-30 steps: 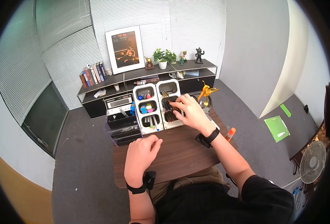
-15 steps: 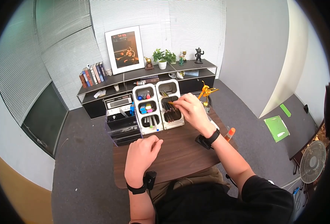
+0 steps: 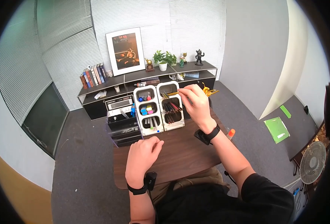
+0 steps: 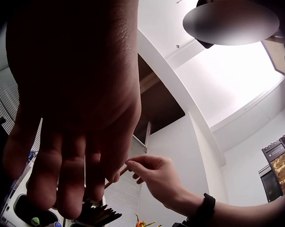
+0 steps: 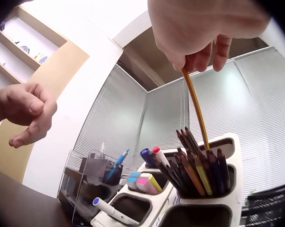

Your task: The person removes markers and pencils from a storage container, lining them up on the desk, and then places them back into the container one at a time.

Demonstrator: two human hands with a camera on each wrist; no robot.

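My right hand (image 3: 196, 102) pinches one end of a yellow-orange pencil (image 5: 195, 105), held above the white organizer (image 5: 235, 189). The pencil slants down behind the bundle of dark coloured pencils (image 5: 192, 172) in the right column, toward the back compartment; its lower tip is hidden in the right wrist view. Near the table's front left, my left hand (image 3: 142, 156) hovers with loosely bent fingers and holds nothing. In the left wrist view its fingers (image 4: 69, 184) hang down in front of the organizer.
Highlighters (image 5: 145, 182) and a white marker (image 5: 114, 211) sit in the organizer's left column. A dark desk caddy (image 3: 124, 125) with a blue pen stands left of it. An orange-capped glue stick (image 3: 230, 133) and a yellow-orange ornament (image 3: 209, 92) are on the right.
My right hand first reached among the pencils, then took hold of the yellow-orange one and raised it toward the organizer's back compartment. The left hand stays nearly still.
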